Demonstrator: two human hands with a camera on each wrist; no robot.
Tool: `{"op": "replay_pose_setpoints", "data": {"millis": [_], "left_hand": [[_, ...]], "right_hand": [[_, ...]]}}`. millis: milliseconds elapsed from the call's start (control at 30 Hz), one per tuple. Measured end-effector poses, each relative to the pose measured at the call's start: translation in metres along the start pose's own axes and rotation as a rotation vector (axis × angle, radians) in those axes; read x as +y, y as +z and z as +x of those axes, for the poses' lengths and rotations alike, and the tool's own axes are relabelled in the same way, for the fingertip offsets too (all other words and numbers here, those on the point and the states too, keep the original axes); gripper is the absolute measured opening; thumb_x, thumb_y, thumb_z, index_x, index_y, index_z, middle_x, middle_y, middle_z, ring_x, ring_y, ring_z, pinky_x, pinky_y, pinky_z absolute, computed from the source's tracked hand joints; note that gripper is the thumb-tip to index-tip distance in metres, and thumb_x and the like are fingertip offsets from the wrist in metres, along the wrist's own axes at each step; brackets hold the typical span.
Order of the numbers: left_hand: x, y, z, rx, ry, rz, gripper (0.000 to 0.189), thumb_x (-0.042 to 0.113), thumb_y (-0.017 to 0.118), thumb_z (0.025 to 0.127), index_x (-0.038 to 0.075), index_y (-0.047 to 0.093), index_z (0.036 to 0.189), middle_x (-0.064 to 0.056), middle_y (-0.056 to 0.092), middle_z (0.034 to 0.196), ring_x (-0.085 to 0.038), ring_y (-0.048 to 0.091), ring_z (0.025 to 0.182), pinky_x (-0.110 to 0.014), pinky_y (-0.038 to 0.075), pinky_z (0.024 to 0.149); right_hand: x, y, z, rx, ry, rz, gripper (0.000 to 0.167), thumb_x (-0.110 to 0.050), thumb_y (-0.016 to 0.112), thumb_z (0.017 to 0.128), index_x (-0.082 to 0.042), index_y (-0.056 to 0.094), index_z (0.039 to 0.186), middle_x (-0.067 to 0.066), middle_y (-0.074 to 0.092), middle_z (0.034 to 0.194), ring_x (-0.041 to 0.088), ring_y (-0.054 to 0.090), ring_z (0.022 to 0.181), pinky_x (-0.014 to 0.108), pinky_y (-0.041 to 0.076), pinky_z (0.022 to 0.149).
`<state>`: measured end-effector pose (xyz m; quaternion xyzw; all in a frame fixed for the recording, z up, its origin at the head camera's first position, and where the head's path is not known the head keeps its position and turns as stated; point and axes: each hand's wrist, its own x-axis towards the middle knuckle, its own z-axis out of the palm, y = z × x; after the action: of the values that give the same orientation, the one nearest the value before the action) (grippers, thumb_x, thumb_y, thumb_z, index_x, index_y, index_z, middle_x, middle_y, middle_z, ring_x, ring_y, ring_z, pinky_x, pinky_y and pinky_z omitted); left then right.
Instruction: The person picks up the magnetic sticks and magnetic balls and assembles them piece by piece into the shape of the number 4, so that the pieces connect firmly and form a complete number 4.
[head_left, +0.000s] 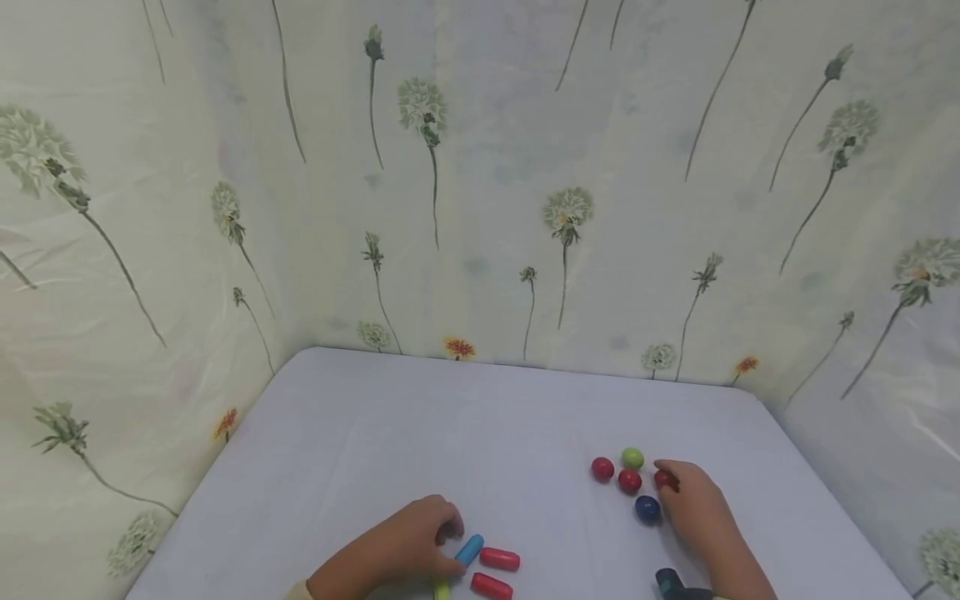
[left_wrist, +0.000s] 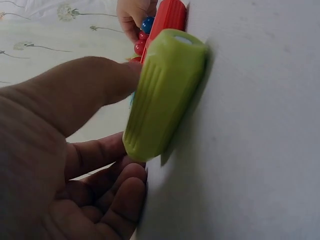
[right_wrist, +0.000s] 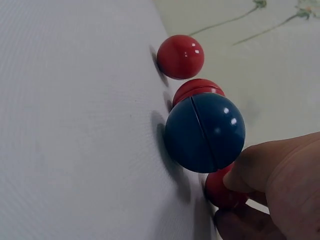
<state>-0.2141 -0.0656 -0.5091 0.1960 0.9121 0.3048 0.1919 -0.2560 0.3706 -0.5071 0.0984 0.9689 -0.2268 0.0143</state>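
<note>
My right hand (head_left: 693, 504) pinches a red ball (right_wrist: 220, 187) between thumb and fingers, low at the table surface. Close by lie a blue ball (right_wrist: 205, 132), a green ball (head_left: 632, 458) and two more red balls, one (head_left: 602, 468) farther left and one (head_left: 630, 481) in the middle. On the left, my left hand (head_left: 420, 537) reaches over a blue stick-shaped piece (head_left: 470, 550), thumb and fingers apart on either side of it. A ridged green piece (left_wrist: 167, 95) stands nearest the left wrist camera, partly hiding the thumb tip. Two red pieces, one farther (head_left: 500, 559) and one nearer (head_left: 492, 586), lie beside the blue one.
Everything lies on a white-covered table (head_left: 420, 425). Behind and at both sides hangs a pale curtain (head_left: 487, 167) printed with dandelions. A dark rounded object (head_left: 670, 581), at the right wrist, shows at the bottom edge.
</note>
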Motion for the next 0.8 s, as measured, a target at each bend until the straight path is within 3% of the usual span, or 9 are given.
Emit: {"op": "replay_pose_setpoints", "data": {"millis": [467,800], "left_hand": [[0.0006,0.0002,-0.0002,0.023,0.025,-0.004,0.023,0.028,0.083,0.084,0.024,0.069,0.102,0.012,0.058,0.089,-0.007,0.055,0.083,-0.027,0.052,0.079],[-0.0020,0.0036,0.0025,0.062,0.050,0.010,0.013,0.023,0.080,0.088,0.023,0.070,0.097,0.014,0.060,0.083,-0.006,0.055,0.079,-0.024,0.052,0.075]], "right_hand": [[0.0014,-0.0002,0.0019,-0.015,0.030,0.019,0.049,-0.010,0.065,0.100,0.004,0.053,0.146,0.032,0.057,0.137,0.052,0.051,0.131,0.068,0.042,0.106],[-0.0059,-0.0011,-0.0031,0.004,0.021,0.060,0.050,-0.017,0.064,0.103,0.001,0.052,0.148,0.031,0.052,0.146,0.052,0.048,0.137,0.066,0.043,0.108]]}}
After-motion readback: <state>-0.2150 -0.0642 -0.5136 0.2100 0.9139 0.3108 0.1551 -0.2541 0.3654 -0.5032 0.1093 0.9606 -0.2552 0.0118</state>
